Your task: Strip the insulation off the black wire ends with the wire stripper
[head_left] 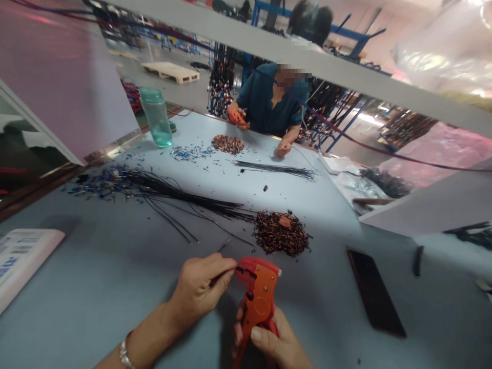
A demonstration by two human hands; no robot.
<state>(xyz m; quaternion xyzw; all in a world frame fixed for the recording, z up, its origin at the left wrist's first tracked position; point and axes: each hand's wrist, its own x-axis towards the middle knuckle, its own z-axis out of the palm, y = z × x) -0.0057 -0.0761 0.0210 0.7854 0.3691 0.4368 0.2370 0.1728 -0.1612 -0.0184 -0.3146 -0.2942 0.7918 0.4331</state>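
Note:
My right hand point(274, 338) is wrapped around the handles of a red and orange wire stripper point(262, 287), held upright above the table. My left hand point(205, 282) is closed in a pinch right at the stripper's jaws, on a thin wire point(225, 245) whose blue-tipped end sticks out behind the fingers. How much of that wire sits in the jaws is hidden. Just beyond the stripper lies a heap of short black and copper wire scraps point(282, 237). A bundle of long black wires point(192, 199) stretches left from it towards many loose blue-tipped pieces point(103, 182).
A dark phone point(375, 292) lies on the right and a white box point(26, 256) on the left. A green bottle point(157, 118) stands farther back. Across the table a co-worker point(271, 102) holds an orange tool point(237, 117), near another scrap pile point(228, 144) and wire bundle point(274, 168).

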